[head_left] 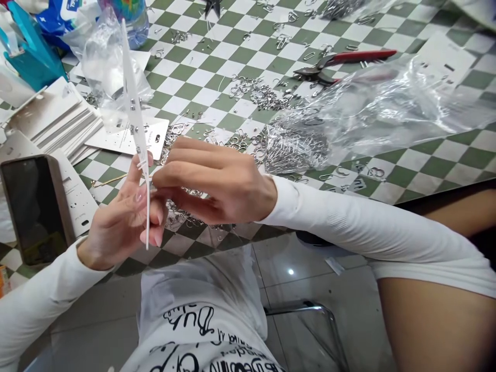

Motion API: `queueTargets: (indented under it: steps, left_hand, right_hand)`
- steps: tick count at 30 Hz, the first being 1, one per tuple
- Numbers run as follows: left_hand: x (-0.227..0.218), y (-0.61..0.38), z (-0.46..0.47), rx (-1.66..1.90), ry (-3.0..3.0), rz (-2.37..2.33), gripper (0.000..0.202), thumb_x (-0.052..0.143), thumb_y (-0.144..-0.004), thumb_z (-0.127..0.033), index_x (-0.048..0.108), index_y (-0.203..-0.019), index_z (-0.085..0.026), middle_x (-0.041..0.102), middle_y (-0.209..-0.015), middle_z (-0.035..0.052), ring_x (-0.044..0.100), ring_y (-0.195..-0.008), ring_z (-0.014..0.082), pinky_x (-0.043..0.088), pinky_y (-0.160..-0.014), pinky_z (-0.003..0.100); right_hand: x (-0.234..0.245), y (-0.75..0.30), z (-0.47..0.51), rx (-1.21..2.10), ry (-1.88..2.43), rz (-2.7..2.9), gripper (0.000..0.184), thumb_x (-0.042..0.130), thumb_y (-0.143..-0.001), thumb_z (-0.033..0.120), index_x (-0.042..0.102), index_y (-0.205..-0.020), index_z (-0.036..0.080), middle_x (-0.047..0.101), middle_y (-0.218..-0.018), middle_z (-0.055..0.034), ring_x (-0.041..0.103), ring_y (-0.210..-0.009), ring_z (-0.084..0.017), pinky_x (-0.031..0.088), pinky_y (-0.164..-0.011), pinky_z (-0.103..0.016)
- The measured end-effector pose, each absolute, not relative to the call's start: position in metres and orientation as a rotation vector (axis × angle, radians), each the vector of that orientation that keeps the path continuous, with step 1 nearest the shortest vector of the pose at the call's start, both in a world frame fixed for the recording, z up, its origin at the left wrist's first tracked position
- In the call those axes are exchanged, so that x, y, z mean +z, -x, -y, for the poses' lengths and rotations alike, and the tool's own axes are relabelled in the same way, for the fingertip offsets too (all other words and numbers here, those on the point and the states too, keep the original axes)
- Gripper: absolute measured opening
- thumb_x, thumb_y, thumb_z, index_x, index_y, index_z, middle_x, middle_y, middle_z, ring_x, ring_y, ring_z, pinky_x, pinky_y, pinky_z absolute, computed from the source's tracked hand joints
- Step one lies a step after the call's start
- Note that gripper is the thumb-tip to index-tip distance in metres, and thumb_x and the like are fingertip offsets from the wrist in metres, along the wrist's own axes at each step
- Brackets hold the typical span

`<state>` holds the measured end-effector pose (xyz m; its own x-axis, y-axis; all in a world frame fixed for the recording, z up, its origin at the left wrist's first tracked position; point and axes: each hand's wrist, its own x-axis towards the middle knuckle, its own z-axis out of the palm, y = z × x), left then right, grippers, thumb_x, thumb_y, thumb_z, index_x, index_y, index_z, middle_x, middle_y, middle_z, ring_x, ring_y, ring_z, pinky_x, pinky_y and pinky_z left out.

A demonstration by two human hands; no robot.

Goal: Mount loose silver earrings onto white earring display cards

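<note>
A white jewelry card (135, 116) stands nearly edge-on to me, with small silver earrings fixed along its face. My left hand (116, 217) grips the lower part of this card, thumb on one side and fingers on the other. My right hand (211, 178) is closed at the card's right side, its fingertips pinched against the card's lower half. What those fingertips hold is hidden behind the fingers. Loose silver rings and findings (186, 214) lie on the table beneath both hands.
Pliers with red handles (321, 67) lie behind a plastic bag of silver pins (298, 144). Small metal parts (267, 95) are scattered across the checkered tablecloth (186, 39). At left are a phone (36, 206), stacked white cards (65, 124) and a clear bag (106, 62).
</note>
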<state>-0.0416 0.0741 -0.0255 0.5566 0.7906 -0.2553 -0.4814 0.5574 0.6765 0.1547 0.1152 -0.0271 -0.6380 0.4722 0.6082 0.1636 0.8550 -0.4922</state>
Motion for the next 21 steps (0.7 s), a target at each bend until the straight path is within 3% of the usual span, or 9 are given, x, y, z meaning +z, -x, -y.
queueTargets:
  steps: [3, 6, 12, 17, 21]
  left_hand:
    - [-0.026, 0.04, -0.074, 0.773, -0.676, -0.585, 0.031, 0.081, -0.082, -0.023, 0.061, -0.106, -0.029, 0.064, -0.058, -0.0086, 0.053, -0.031, 0.0081, 0.038, -0.029, 0.015]
    - [-0.024, 0.039, -0.074, 0.759, -0.724, -0.543, 0.035, 0.078, -0.086, -0.025, 0.057, -0.113, -0.033, 0.067, -0.062, -0.0087, 0.058, -0.035, 0.0106, 0.039, -0.029, 0.016]
    - [-0.003, 0.032, -0.069, 0.707, -0.777, -0.445, 0.036, 0.077, -0.089, -0.027, 0.051, -0.112, -0.035, 0.075, -0.073, -0.0105, 0.066, -0.043, 0.0125, 0.042, -0.031, 0.015]
    - [0.01, 0.022, -0.057, 0.794, -0.97, -0.425, 0.026, 0.07, -0.094, -0.026, 0.05, -0.109, -0.033, 0.072, -0.073, -0.0124, 0.067, -0.045, 0.01, 0.051, -0.037, 0.013]
    - [0.003, 0.029, -0.056, 0.917, -1.513, -0.446, 0.03, 0.06, -0.099, -0.016, 0.052, -0.122, -0.034, 0.074, -0.087, -0.0093, 0.071, -0.053, 0.011, 0.059, -0.047, 0.02]
  right_hand:
    - [-0.027, -0.154, -0.112, 0.865, 0.411, 2.105, 0.018, 0.045, -0.097, 0.009, 0.062, -0.091, 0.01, 0.061, -0.082, -0.0021, 0.057, -0.078, -0.008, 0.052, -0.074, -0.022]
    - [-0.03, -0.151, -0.108, 1.158, 0.438, 1.939, 0.015, 0.047, -0.098, 0.016, 0.054, -0.084, 0.016, 0.056, -0.076, -0.0004, 0.047, -0.066, -0.007, 0.048, -0.063, -0.02]
    - [-0.018, -0.149, -0.103, 1.179, 0.337, 1.978, 0.022, 0.045, -0.096, 0.02, 0.046, -0.075, 0.02, 0.048, -0.067, 0.0029, 0.039, -0.057, -0.006, 0.042, -0.059, -0.021]
    - [0.004, -0.153, -0.088, 1.747, 0.342, 1.653, 0.03, 0.046, -0.098, 0.039, 0.052, -0.076, 0.019, 0.059, -0.07, 0.0026, 0.054, -0.062, -0.007, 0.047, -0.058, -0.02]
    - [0.001, -0.161, -0.073, 2.082, 0.326, 1.452, 0.038, 0.057, -0.092, 0.053, 0.055, -0.078, 0.018, 0.06, -0.069, 0.0034, 0.055, -0.059, -0.006, 0.049, -0.059, -0.02]
